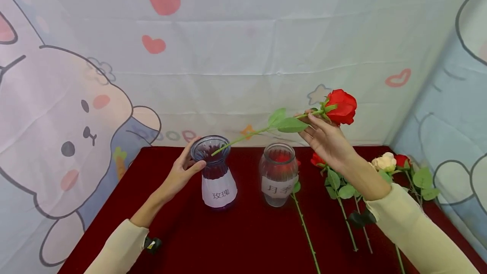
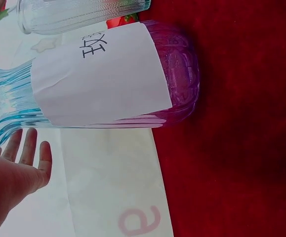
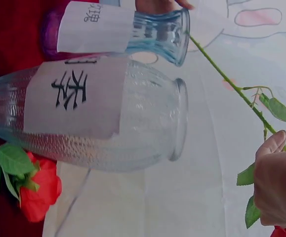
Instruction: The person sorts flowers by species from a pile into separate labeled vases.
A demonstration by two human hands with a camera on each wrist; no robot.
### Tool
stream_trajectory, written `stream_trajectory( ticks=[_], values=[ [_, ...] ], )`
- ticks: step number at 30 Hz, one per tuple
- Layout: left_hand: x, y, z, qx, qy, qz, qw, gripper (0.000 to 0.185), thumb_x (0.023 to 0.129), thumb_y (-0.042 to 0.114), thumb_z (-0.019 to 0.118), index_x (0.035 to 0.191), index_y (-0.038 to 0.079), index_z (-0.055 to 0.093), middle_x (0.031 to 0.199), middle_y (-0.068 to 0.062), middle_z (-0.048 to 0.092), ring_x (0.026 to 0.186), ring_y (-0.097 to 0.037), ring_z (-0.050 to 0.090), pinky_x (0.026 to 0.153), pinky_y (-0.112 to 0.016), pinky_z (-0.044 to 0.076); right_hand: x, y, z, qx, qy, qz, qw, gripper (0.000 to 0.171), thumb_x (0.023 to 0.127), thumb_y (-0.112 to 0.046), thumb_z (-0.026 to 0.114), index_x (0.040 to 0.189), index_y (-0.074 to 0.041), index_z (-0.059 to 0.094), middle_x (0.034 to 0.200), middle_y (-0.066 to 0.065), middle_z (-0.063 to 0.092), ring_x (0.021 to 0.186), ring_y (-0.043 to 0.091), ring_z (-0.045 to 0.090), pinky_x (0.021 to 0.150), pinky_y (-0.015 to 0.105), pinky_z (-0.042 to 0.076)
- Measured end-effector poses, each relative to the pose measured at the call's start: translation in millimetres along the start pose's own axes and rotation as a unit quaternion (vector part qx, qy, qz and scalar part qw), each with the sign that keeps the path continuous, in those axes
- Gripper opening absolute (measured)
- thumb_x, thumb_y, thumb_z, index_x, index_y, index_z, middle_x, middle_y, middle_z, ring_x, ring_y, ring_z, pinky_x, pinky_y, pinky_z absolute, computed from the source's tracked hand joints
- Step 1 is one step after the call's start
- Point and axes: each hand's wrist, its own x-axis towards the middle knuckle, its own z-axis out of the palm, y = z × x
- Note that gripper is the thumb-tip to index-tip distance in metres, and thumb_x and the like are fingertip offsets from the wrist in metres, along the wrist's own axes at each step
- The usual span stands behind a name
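Red long-stemmed rose [image 1: 341, 107], green-leaved, pinched just below its bloom by right hand [image 1: 326, 138]; stem tip over rim of purple ribbed glass vase [image 1: 215, 173], steadied by left hand [image 1: 183, 172], fingers relaxed, near red cloth table's [image 1: 243, 240] far edge.

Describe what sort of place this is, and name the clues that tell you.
Probably a small staged tabletop booth, not a real florist's: a cartoon rabbit backdrop hangs behind a red velvet table, where two paper-labelled glass vases stand beside loose roses.
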Motion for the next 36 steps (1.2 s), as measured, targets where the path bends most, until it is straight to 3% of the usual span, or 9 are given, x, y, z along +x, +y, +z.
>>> stream_trajectory(
  ticks=[4, 10, 14, 20, 25, 30, 36],
  values=[
    [0.7, 0.0, 0.9, -0.005, -0.002, -0.004, 1.0000, 0.069, 0.104, 0.018, 0.057, 0.163, 0.028, 0.023, 0.162, -0.015, 0.036, 0.132, -0.042, 0.050, 0.105, -0.046, 0.047, 3.2, 9.7, 5.1, -0.029, 0.007, -0.002, 1.000, 0.023, 0.109, -0.015, 0.047, 0.104, -0.013, 0.070, 0.109, 0.002, 0.076, 0.104, 0.015, 0.070, 0.090, 0.023, 0.055],
    [-0.9, 1.3, 1.1, -0.017, -0.008, -0.002, 0.9998, 0.070, 0.105, 0.017, 0.056, 0.164, 0.024, 0.021, 0.160, -0.018, 0.037, 0.130, -0.040, 0.052, 0.098, -0.022, 0.050, 6.3, 23.8, 9.4, -0.110, 0.021, 0.000, 0.994, 0.016, 0.108, -0.017, 0.050, 0.114, -0.016, 0.065, 0.108, -0.003, 0.077, 0.106, 0.010, 0.072, 0.097, 0.024, 0.054],
    [0.0, 1.8, 0.5, -0.012, -0.008, -0.001, 0.9999, 0.069, 0.105, 0.017, 0.056, 0.164, 0.028, 0.021, 0.160, -0.017, 0.038, 0.127, -0.034, 0.054, 0.097, -0.021, 0.050, 9.5, 30.5, 12.0, -0.155, 0.010, -0.021, 0.988, 0.019, 0.109, -0.014, 0.049, 0.123, -0.013, 0.061, 0.110, -0.003, 0.077, 0.105, 0.011, 0.073, 0.101, 0.027, 0.054],
    [-0.3, 2.1, 0.0, -0.007, -0.006, 0.001, 1.0000, 0.069, 0.105, 0.017, 0.056, 0.164, 0.027, 0.022, 0.159, -0.017, 0.039, 0.128, -0.038, 0.053, 0.097, -0.021, 0.049, 16.3, 37.9, 20.9, -0.170, 0.002, -0.035, 0.985, 0.023, 0.107, -0.012, 0.052, 0.128, -0.007, 0.059, 0.111, -0.001, 0.076, 0.100, 0.013, 0.075, 0.097, 0.028, 0.057],
    [-0.7, 2.7, -0.8, -0.010, -0.005, 0.001, 0.9999, 0.069, 0.105, 0.018, 0.056, 0.164, 0.024, 0.021, 0.159, -0.019, 0.040, 0.130, -0.044, 0.051, 0.095, -0.018, 0.049, 24.0, 47.2, 30.3, -0.184, 0.006, -0.029, 0.982, 0.019, 0.108, -0.013, 0.051, 0.122, -0.011, 0.064, 0.102, -0.002, 0.078, 0.096, 0.012, 0.075, 0.096, 0.028, 0.057],
    [-0.8, 3.6, -2.5, -0.007, -0.001, -0.001, 1.0000, 0.068, 0.105, 0.016, 0.057, 0.164, 0.027, 0.024, 0.157, -0.019, 0.042, 0.126, -0.045, 0.054, 0.094, -0.018, 0.050, 31.1, 59.9, 38.7, -0.192, 0.012, -0.023, 0.981, 0.017, 0.108, -0.014, 0.051, 0.116, -0.014, 0.067, 0.099, -0.003, 0.078, 0.095, 0.011, 0.075, 0.096, 0.026, 0.056],
    [0.2, 3.9, -1.9, -0.006, -0.002, -0.004, 1.0000, 0.069, 0.104, 0.016, 0.057, 0.163, 0.028, 0.024, 0.158, -0.019, 0.043, 0.128, -0.044, 0.054, 0.094, -0.018, 0.050, 38.7, 74.4, 48.8, -0.232, 0.014, -0.017, 0.973, 0.022, 0.107, -0.016, 0.054, 0.123, -0.004, 0.062, 0.099, -0.003, 0.077, 0.095, 0.011, 0.075, 0.097, 0.028, 0.056]
  ],
)
